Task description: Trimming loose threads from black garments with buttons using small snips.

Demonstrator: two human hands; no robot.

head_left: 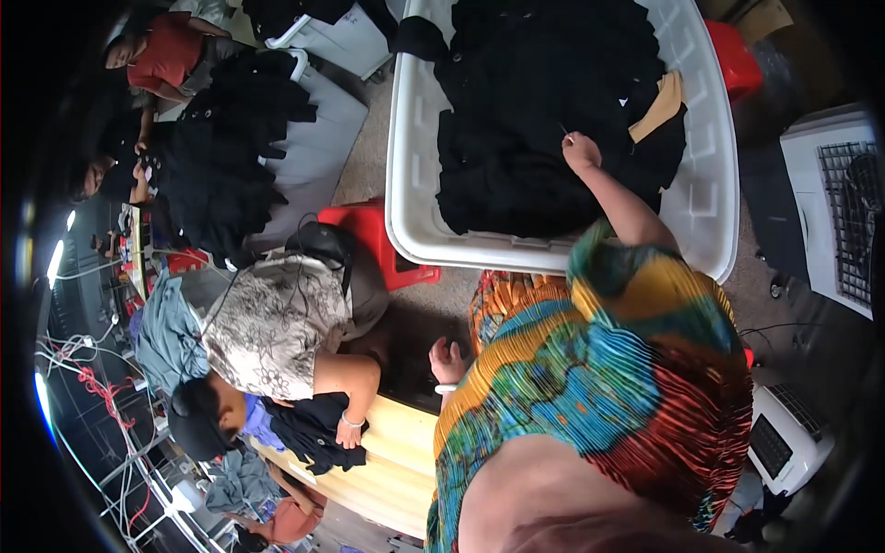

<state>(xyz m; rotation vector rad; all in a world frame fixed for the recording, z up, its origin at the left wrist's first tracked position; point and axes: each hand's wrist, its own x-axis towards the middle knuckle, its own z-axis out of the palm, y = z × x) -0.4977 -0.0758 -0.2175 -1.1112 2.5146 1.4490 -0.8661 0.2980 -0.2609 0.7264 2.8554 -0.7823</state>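
Observation:
My right hand [581, 152] is over a heap of black garments [535, 101] in a large white plastic tub [403, 184]. Its fingers are pinched on something small and thin, with a fine tip sticking out; I cannot make out its kind. To the right of this hand, a tan curved piece [658, 107], like card or paper, lies on the black cloth. My left hand [447, 361] hangs beside my multicoloured pleated clothing, below the tub. Its fingers are loosely curled and apart, and no object shows in them. A white band circles that wrist.
A red stool [369, 238] stands at the tub's lower left corner. To the left, a co-worker in a patterned shirt [272, 323] handles black cloth [318, 438] on a pale wooden table [396, 461]. More tubs with black garments [221, 157] stand at upper left. White appliances [830, 203] are at right.

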